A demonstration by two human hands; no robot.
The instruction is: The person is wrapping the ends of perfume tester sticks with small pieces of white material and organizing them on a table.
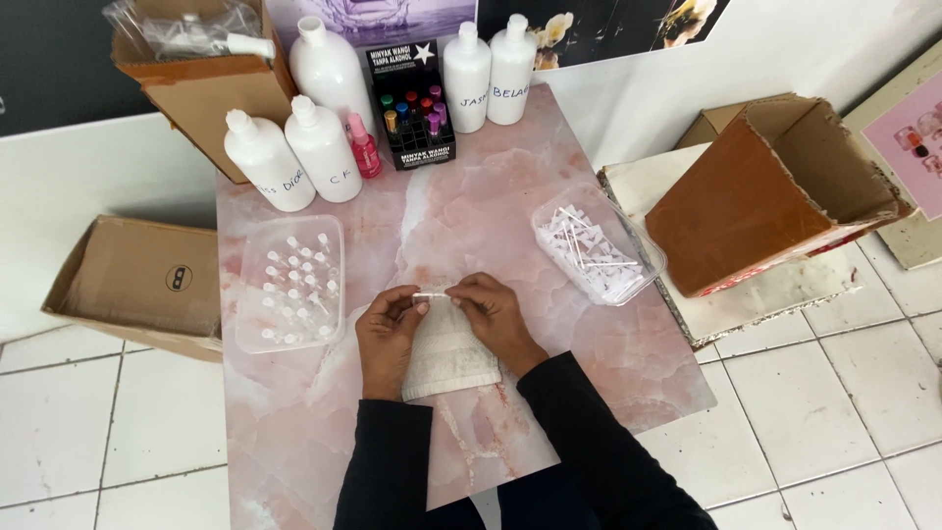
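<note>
My left hand and my right hand meet over a folded white cloth on the pink marble table. Together their fingertips pinch a small clear vial with a thin white tube, held level between them. To the left lies a clear plastic tray of small empty vials. To the right lies a clear plastic tray of white spray tubes.
Several white bottles and a black display box of small coloured bottles stand at the table's back edge, beside a small pink spray bottle. Cardboard boxes sit at the left, back left and right. White floor tiles surround the table.
</note>
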